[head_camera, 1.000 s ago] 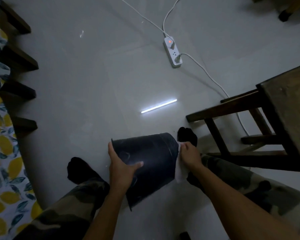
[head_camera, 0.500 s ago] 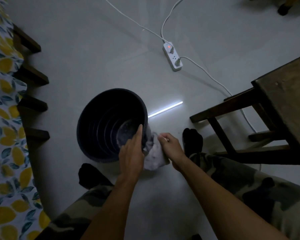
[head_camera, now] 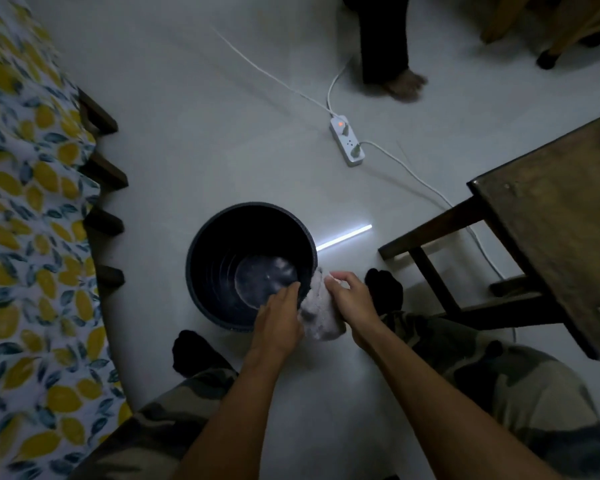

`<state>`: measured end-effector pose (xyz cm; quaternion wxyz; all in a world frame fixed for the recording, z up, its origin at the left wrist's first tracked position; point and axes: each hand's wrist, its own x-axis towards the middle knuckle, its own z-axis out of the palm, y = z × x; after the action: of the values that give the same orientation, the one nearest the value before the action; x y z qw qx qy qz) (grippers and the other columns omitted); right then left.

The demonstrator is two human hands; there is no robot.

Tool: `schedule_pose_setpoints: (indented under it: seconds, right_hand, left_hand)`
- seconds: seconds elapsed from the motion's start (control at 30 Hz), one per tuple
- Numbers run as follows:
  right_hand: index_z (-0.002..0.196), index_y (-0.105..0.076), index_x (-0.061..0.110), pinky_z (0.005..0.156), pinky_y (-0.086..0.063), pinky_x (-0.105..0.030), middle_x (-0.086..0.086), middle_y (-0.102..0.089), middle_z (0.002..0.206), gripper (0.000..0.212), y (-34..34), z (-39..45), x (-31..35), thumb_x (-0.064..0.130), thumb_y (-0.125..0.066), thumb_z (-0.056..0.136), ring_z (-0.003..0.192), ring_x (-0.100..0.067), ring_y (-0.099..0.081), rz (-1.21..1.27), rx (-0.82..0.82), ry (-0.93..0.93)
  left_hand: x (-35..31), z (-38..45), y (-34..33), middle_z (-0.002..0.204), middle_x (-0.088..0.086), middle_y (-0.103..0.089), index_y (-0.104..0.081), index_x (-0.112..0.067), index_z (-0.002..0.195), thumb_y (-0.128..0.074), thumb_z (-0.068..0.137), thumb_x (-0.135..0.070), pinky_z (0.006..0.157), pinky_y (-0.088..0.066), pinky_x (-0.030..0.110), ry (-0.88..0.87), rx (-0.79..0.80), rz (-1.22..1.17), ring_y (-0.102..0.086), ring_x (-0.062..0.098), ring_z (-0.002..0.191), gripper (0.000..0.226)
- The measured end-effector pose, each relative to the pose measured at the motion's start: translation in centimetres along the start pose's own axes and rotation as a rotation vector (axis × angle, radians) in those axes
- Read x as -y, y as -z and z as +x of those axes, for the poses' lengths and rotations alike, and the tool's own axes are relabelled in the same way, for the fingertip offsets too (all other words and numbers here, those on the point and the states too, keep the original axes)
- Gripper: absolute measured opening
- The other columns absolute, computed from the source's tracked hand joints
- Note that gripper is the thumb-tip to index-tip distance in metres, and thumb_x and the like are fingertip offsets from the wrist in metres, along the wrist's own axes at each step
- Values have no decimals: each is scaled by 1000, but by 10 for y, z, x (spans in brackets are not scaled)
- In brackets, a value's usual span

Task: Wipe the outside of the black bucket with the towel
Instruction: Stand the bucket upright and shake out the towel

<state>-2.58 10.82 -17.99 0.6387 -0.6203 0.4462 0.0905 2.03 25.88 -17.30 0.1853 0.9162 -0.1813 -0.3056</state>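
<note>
The black bucket (head_camera: pixel 219 237) stands upright on the pale floor between my feet, its open mouth facing up. My left hand (head_camera: pixel 278 323) rests on the near right rim, fingers over the edge. A crumpled white towel (head_camera: pixel 321 317) is pressed against the bucket's outer right side, below the rim. My right hand (head_camera: pixel 352 299) grips the towel from the right.
A dark wooden stool (head_camera: pixel 548 233) stands to the right. A white power strip (head_camera: pixel 347 140) with cables lies on the floor behind the bucket. A lemon-print cloth (head_camera: pixel 25 237) covers furniture on the left. Another person's foot (head_camera: pixel 404 86) is at the top.
The bucket went from lying tilted on its side to standing upright. My left hand shifted from its wall to the rim. The towel stays at its right side. The view has tilted up.
</note>
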Motion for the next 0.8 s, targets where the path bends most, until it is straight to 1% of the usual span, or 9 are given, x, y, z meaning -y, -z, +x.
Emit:
schedule_pose_setpoints:
  seconds: [0.13,0.2,0.3,0.37,0.4,0.5,0.6,0.7,0.8]
  right_hand:
    - [115,-73,26,97,-56,-41,-2,-72,113,21,2,-40,32,31,-55,104,107,-23,-68,-14,50,88]
    - [110,-76,33,100,-57,-46,-2,-75,115,21,6,-62,50,31,-56,103,109,-25,-70,-19,97,176]
    - [97,-79,47,95,-59,-39,7,-76,114,27,14,-97,79,25,-64,97,109,-16,-70,-45,131,277]
    - [96,-81,39,92,-60,-37,6,-79,105,22,18,-119,96,20,-71,92,105,-18,-73,-45,143,347]
    - [97,-81,32,93,-61,-40,3,-80,100,17,20,-129,103,18,-74,90,103,-20,-74,-46,143,386]
    - [108,-74,32,88,-62,-38,0,-80,95,30,27,-164,124,20,-83,82,97,-16,-76,20,156,500]
    - [124,-58,27,75,-58,-29,-7,-74,99,56,36,-190,136,18,-89,79,91,-15,-74,164,144,471]
    - [131,-48,18,76,-53,-36,-15,-69,114,60,45,-206,145,30,-85,84,102,-26,-69,392,219,267]
    - [125,-62,10,86,-53,-40,-17,-73,108,52,63,-231,153,54,-63,98,99,-32,-66,303,479,68]
  left_hand:
    - [-35,-25,39,126,5,-64,-57,-18,130,-45,104,-24,96,-49,44,24,-75,-183,-61,25,113,29]
    - [-60,-41,67,118,9,-66,-61,-9,121,-41,106,-25,92,-53,44,107,-95,-289,-64,26,105,29]
    - [-80,-64,106,100,1,-67,-64,-13,109,-50,101,-43,79,-53,37,223,-195,-461,-64,22,91,33]
    - [-88,-82,126,94,-4,-67,-64,-18,105,-62,90,-61,73,-52,33,253,-253,-686,-64,16,86,45]
    - [-91,-90,135,96,-4,-68,-64,-18,105,-67,85,-64,71,-50,31,228,-259,-684,-64,15,86,50]
    - [-103,-114,161,97,1,-69,-67,-13,103,-72,89,-44,72,-50,32,139,-298,-666,-64,20,87,34]
    - [-114,-139,185,99,8,-71,-66,-12,105,-64,96,-19,86,-55,37,-28,-336,-664,-67,26,93,11]
    - [-129,-169,204,82,6,-59,-57,-5,88,-55,94,-7,64,-46,21,-89,-387,-682,-54,18,76,7]
    - [-145,-194,215,75,7,-50,-51,-12,78,-49,88,-4,54,-39,25,-97,-403,-774,-46,16,70,13]
